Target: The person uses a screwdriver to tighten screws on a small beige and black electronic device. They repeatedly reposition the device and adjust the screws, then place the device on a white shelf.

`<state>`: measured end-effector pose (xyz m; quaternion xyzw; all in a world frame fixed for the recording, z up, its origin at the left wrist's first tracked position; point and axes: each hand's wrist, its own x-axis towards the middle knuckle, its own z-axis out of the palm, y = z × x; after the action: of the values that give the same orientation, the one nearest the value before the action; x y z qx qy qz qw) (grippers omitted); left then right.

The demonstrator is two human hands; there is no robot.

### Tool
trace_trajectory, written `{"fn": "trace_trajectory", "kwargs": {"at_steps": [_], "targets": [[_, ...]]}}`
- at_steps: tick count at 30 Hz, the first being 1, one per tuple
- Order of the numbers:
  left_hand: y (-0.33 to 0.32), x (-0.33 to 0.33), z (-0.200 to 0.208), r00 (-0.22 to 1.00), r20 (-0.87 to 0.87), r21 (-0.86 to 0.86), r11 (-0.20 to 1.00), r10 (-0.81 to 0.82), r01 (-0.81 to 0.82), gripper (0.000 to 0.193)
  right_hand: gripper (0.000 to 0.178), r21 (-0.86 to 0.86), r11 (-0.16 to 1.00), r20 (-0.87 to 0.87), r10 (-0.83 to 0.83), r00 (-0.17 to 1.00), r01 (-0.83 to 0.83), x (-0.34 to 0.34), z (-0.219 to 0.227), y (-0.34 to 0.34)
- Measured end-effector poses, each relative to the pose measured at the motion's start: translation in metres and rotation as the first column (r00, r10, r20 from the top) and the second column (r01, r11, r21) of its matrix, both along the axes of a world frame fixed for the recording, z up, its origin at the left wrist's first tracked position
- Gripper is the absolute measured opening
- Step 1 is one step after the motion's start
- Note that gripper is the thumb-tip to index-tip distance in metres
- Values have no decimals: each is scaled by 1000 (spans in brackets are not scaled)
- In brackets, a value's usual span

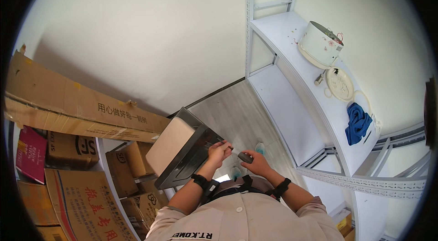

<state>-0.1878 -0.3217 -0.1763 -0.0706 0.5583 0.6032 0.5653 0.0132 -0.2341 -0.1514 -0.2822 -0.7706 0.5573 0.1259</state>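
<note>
R hand (259,166) has grey block (245,157) grasped; L hand (219,152) by black unit (185,168), can't tell if gripping; block could hit floor (228,108) if R grip's loose

Bright, even light washes the pale wall (150,36); a soft shadow lies along the long box (82,99). Fisheye distortion bows the shelf (337,113); the corners go black.
</note>
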Motion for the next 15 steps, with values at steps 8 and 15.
{"fn": "trace_trajectory", "kwargs": {"at_steps": [8, 15], "targets": [[4, 10, -6, 995, -102, -94, 995, 1, -11, 16, 32, -733, 678, -34, -121, 992, 58, 2, -17, 4], [0, 11, -5, 998, -62, -49, 999, -1, -2, 18, 33, -978, 196, 69, -37, 997, 75, 10, -12, 13]]}}
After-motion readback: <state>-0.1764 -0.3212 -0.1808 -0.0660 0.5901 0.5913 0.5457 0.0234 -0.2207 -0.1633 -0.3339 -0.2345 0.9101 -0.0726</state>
